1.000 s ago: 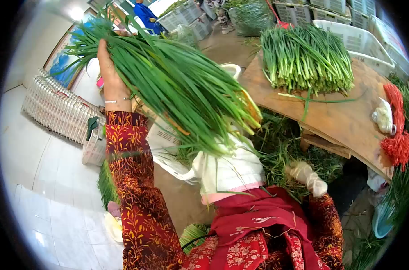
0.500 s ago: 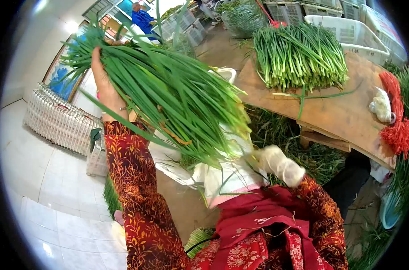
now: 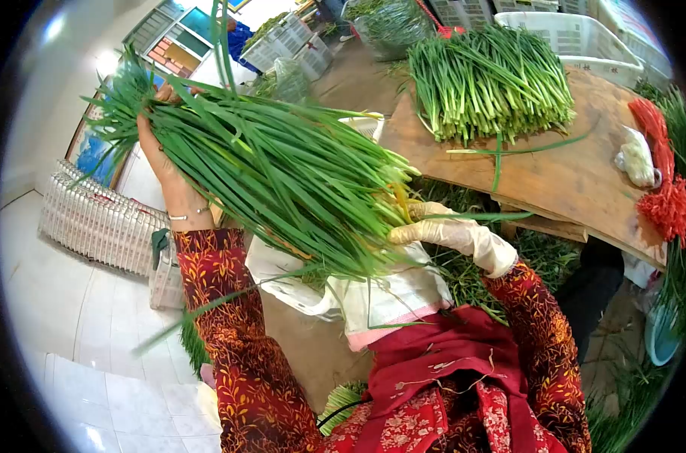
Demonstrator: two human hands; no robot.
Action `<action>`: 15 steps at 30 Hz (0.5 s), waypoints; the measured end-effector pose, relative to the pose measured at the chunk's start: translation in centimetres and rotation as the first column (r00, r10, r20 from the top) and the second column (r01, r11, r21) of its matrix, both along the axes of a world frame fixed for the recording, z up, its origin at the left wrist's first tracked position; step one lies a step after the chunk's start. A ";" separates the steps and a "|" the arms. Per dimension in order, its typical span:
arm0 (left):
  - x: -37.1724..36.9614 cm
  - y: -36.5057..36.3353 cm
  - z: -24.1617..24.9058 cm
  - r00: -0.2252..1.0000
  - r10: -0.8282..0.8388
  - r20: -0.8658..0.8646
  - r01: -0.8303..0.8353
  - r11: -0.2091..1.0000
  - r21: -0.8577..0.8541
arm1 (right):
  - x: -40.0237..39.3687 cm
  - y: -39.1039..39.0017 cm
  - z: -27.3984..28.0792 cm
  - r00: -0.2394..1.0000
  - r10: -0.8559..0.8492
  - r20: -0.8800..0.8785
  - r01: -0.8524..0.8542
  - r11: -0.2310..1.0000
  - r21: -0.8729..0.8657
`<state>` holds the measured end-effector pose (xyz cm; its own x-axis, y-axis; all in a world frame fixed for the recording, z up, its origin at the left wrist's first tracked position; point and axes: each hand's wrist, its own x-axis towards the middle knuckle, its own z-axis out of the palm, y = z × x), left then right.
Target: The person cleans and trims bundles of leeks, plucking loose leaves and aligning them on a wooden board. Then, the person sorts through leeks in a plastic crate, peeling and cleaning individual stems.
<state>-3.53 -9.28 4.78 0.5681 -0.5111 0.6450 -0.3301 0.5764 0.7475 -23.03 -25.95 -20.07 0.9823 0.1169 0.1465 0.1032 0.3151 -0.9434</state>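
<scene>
My bare left hand [image 3: 152, 142] is wrapped round the leafy end of a large bunch of green chives [image 3: 275, 166], raised at an angle with the pale stem ends pointing right. Some leaves hide its fingers. At those stem ends is my right hand [image 3: 452, 230] in a pale glove, its fingers closed on the outer chives near some yellowed leaves. One long leaf lies across the glove. Below the bunch, a white cloth [image 3: 392, 302] covers my lap above a red apron [image 3: 441, 351].
A trimmed pile of chives [image 3: 494, 87] lies on a wooden board [image 3: 539, 174] to the right, with red ties [image 3: 660, 189] and a white bundle [image 3: 636, 160]. White crates [image 3: 585, 49] stand behind. Loose leaves [image 3: 543, 264] litter the floor below. A person in blue [image 3: 239, 38] is at the back.
My right hand has moved up and left from my lap to the stem ends and closed there. The bunch in my left hand has shifted slightly left and swings less.
</scene>
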 end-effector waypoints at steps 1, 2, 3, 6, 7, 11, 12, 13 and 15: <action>0.7 0.4 0.3 0.998 0.064 0.021 -0.065 0.997 0.041 | 0.2 0.1 -0.5 1.000 0.022 -0.008 -0.022 1.000 0.022; 1.4 0.9 0.6 0.991 0.126 0.044 -0.129 0.988 0.082 | -0.6 0.2 -0.2 0.999 -0.037 -0.004 0.037 0.998 0.054; 2.4 1.2 0.8 0.990 0.138 0.039 -0.141 0.986 0.084 | -1.7 -0.3 0.3 0.993 -0.058 -0.105 0.054 0.998 -0.039; 3.1 1.0 1.0 0.962 0.186 -0.202 -0.188 0.982 0.010 | -3.3 -1.1 -4.3 0.976 -0.097 -0.193 0.067 0.985 -0.157; 2.9 0.9 1.2 0.956 0.205 -0.208 -0.208 0.978 0.009 | -4.4 -0.8 -6.7 0.963 -0.173 -0.205 0.130 0.970 -0.205; 0.4 0.0 1.7 0.851 0.525 -0.005 -0.520 0.844 0.129 | -7.2 -2.2 -12.8 0.838 -0.251 -0.485 -0.138 0.762 -0.632; 1.7 0.0 1.9 0.901 0.435 0.002 -0.433 0.898 0.082 | -7.7 -2.6 -12.1 0.847 -0.263 -0.462 -0.151 0.714 -0.684; 1.3 -0.6 1.9 0.886 0.461 0.057 -0.463 0.885 0.049 | -8.2 -2.9 -11.5 0.854 -0.276 -0.441 -0.162 0.665 -0.729; 5.0 -0.7 3.8 0.948 0.316 -0.028 -0.315 0.949 0.026 | -8.1 -3.4 -11.5 0.908 -0.386 -0.164 0.231 0.787 -0.573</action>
